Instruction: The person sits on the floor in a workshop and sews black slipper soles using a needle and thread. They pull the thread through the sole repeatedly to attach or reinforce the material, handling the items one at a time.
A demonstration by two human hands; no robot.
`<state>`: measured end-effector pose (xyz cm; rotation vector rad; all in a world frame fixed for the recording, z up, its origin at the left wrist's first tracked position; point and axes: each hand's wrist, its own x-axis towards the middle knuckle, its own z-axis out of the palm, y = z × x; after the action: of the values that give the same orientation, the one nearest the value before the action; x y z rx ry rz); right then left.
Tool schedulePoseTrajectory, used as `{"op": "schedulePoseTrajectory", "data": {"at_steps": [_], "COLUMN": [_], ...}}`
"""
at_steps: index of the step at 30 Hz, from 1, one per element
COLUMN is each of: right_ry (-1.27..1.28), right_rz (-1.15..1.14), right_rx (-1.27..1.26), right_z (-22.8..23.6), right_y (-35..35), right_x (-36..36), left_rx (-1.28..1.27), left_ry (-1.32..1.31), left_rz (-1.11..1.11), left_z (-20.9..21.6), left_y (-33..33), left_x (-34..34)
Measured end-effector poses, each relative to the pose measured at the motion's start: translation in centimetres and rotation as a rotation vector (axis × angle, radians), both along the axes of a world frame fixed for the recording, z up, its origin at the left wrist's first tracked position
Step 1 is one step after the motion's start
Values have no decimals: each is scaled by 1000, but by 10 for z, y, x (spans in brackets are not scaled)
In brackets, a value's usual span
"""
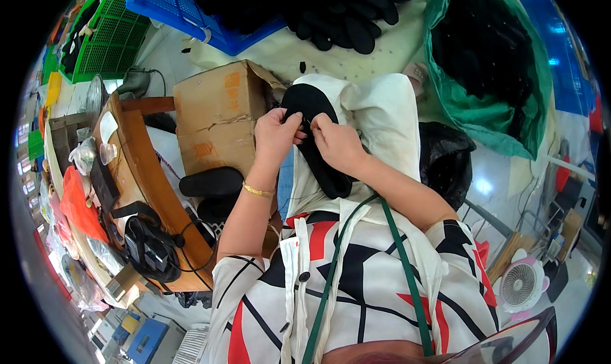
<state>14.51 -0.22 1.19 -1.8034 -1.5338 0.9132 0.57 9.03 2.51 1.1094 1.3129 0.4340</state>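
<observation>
A long black shoe sole [309,98] lies on the white cloth [388,109] over my lap, its wide end away from me. My left hand [275,133] is at its left edge, thumb and fingers pinched together. My right hand [337,146] reaches across from the right, its fingers closed near the middle of the sole. The fingertips of both hands almost meet there. Whether a thread or another small thing sits between them is too fine to make out.
A cardboard box [213,116] stands left of my lap, with black slippers [211,182] below it. Farther left is a cluttered wooden table [143,167]. Ahead are a blue basket [238,42] and a heap of black soles [359,33]. A green sack [531,119] stands right.
</observation>
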Motion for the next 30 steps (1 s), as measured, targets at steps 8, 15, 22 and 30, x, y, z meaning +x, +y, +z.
{"op": "schedulePoseTrajectory", "data": {"at_steps": [8,15,22,30], "right_ry": [-162,-284,-211,-52], "right_rz": [62,155,225,196], "right_rx": [36,127,54,-12], "right_z": [2,-2,1,11], "right_y": [2,5,12,17], "right_x": [0,18,30,31], "left_rx": [-217,-235,-223,-258], "left_ry": [-113,-132,-159,-170], "left_rz": [-50,-44,-64,-93], "left_z": [6,4,8,5], "left_y": [15,14,14,15], "left_x": [-3,-3,-4,-6]}}
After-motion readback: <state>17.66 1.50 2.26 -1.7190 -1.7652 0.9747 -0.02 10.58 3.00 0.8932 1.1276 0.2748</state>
